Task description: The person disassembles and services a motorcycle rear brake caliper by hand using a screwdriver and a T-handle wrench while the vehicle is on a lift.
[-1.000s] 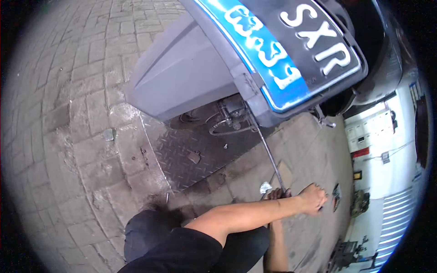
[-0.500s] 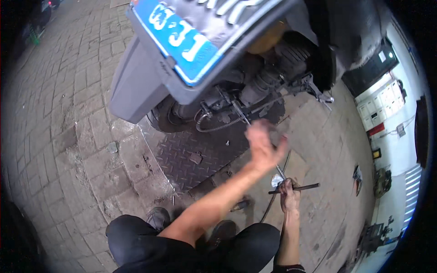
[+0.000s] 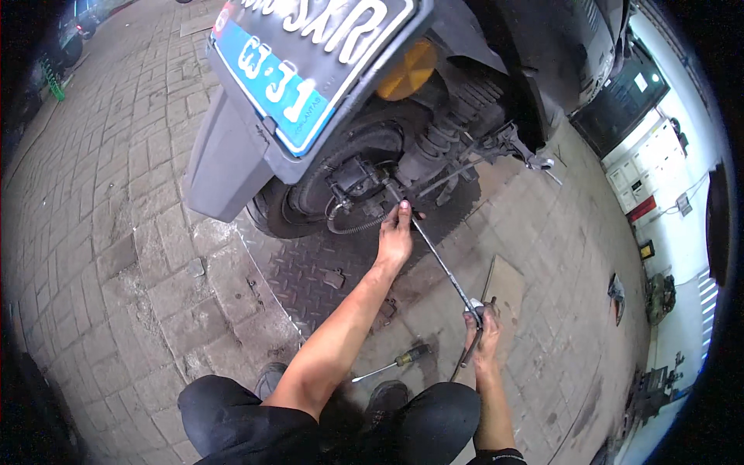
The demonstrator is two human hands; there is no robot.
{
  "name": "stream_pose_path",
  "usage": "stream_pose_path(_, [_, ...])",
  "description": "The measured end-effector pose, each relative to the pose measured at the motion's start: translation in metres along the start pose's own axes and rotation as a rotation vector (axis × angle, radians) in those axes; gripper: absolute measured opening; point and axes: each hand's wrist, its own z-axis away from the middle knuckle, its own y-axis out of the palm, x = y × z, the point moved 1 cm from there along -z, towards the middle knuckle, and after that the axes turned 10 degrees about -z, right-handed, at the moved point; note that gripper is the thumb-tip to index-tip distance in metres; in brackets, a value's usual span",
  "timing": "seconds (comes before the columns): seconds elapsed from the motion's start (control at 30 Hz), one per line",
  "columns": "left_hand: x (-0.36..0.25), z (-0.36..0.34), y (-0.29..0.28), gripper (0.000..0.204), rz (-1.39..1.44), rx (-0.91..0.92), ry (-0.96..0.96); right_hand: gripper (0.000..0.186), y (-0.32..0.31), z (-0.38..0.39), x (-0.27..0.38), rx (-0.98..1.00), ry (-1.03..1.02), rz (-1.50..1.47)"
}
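A long T-handle socket wrench (image 3: 443, 263) slants from the rear wheel (image 3: 271, 213) of a motor scooter down to the right. My left hand (image 3: 394, 242) is closed round its upper end, fingertips beside the brake caliper (image 3: 355, 180). Whether the socket sits on a bolt there, I cannot tell. At the lower end, my right hand (image 3: 487, 338) is closed on the crossbar. Something whitish shows by the right fingers. Below the caliper, a small dark piece like a brake pad (image 3: 334, 278) lies on the chequered metal plate (image 3: 298, 267).
A screwdriver (image 3: 412, 356) lies on the paving in front of my feet. The scooter's mudguard with its number plate (image 3: 298, 108) overhangs the wheel. To its right are a shock absorber (image 3: 442, 147) and a flat board (image 3: 504, 283). A white wall (image 3: 670, 225) stands far right.
My left hand has moved up and left from a blurred open pose, closing on the wrench's upper end. The right hand's crossbar has turned. More of the screwdriver shows.
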Motion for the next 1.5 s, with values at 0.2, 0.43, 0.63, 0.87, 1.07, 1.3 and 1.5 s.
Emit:
stream_pose_path(0.2, [0.0, -0.003, 0.001, 0.057, -0.034, 0.008, 0.034, 0.023, 0.001, 0.0, -0.013, -0.022, -0.189, 0.186])
stream_pose_path(0.43, [0.005, -0.007, -0.004, 0.055, -0.011, 0.046, 0.019, 0.026, -0.007, -0.023, 0.004, -0.007, -0.275, 0.332])
stream_pose_path(0.63, [0.005, -0.007, 0.0, 0.051, 0.082, 0.046, -0.051, 0.022, 0.0, -0.013, -0.016, 0.016, -0.056, 0.088])
stream_pose_path(0.87, [0.006, 0.013, 0.006, 0.051, -0.282, -0.415, 0.162, 0.031, 0.007, -0.019, -0.001, 0.018, 0.128, -0.102])
stream_pose_path(1.07, [-0.041, 0.131, 0.045, 0.063, 0.063, 0.709, 1.098, 0.024, -0.009, -0.029, 0.017, 0.117, -0.069, -0.021])
stream_pose_path(1.3, [-0.051, 0.165, 0.082, 0.042, 0.139, 0.596, 1.263, 0.021, -0.016, -0.022, 0.024, 0.095, -0.037, 0.015])
stream_pose_path(1.5, [-0.061, 0.158, 0.094, 0.036, 0.075, 0.474, 1.377, 0.019, -0.022, -0.024, 0.019, 0.067, -0.035, 0.05])
